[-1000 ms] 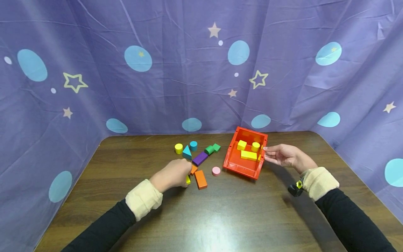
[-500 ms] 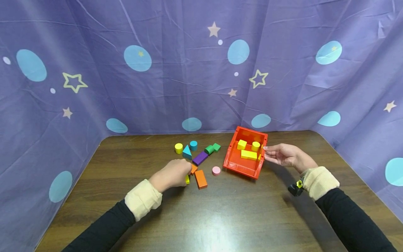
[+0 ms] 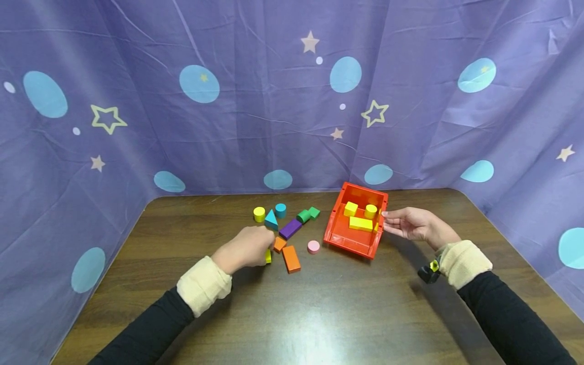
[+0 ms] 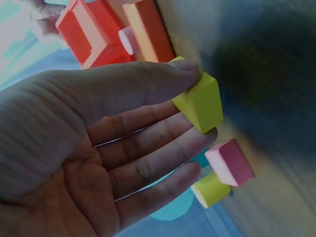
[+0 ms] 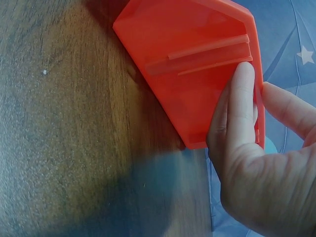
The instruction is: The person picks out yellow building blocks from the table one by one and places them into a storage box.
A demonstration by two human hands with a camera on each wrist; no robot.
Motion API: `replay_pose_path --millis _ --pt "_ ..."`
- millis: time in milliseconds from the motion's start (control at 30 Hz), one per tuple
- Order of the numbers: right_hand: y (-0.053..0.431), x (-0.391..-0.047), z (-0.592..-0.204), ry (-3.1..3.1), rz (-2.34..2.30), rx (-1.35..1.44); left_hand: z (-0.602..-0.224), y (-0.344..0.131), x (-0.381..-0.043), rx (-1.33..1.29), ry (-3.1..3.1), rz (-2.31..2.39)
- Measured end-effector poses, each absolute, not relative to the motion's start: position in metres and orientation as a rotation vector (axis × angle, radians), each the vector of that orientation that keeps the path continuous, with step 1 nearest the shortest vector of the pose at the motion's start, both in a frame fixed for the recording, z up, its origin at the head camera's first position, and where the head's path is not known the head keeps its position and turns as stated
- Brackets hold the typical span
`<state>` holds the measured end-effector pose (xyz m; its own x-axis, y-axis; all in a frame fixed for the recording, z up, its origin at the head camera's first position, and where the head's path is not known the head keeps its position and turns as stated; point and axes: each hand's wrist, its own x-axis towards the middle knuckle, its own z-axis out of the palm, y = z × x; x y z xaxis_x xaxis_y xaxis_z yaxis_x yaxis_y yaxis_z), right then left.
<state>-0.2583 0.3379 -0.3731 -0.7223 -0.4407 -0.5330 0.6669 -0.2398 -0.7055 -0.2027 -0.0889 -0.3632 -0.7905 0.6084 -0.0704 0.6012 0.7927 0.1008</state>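
My left hand [image 3: 245, 249] is low over the table at the left of the loose blocks. Thumb and fingertips pinch a yellow block [image 4: 210, 104] with slanted faces; in the head view only a bit of it shows beside the hand. My right hand [image 3: 414, 224] holds the right wall of a red plastic box [image 3: 348, 244]. In the right wrist view its thumb lies on one side of the rim and its fingers press the outer wall. Inside the box are a yellow cube [image 3: 350, 209], a yellow cylinder [image 3: 370, 211] and a yellow bar [image 3: 360, 224].
Beyond my left hand stand a yellow cylinder [image 3: 259, 214], a blue triangle [image 3: 271, 221] and a blue cylinder [image 3: 280, 211]. A purple bar [image 3: 290, 229], green blocks [image 3: 303, 217], orange blocks [image 3: 291, 259] and a pink disc [image 3: 313, 247] lie nearer the box. A pink block [image 4: 229, 163] shows in the left wrist view.
My left hand has shifted slightly left with the yellow block, uncovering more of the small orange block. The right hand and the box stay in place.
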Motion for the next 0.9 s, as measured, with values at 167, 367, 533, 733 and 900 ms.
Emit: replay_pose_path --millis 167,367,533,733,900 --pt "0.338 -0.258 -0.373 1.316 -2.022 0.326 -0.353 -0.09 -0.204 0.969 2.877 0.116" --pt "0.339 -0.259 -0.373 1.317 -2.014 0.313 -0.337 -0.091 -0.207 1.035 2.909 0.092" --pt "0.338 -0.259 -0.373 1.323 -2.005 0.307 -0.324 -0.09 -0.21 1.091 2.936 0.09" --pt "0.337 -0.259 -0.372 1.334 -2.011 0.333 -0.308 -0.082 -0.213 1.048 2.921 0.093" --pt "0.338 -0.259 -0.373 1.332 -2.014 0.34 -0.298 -0.074 -0.213 1.055 2.924 0.06"
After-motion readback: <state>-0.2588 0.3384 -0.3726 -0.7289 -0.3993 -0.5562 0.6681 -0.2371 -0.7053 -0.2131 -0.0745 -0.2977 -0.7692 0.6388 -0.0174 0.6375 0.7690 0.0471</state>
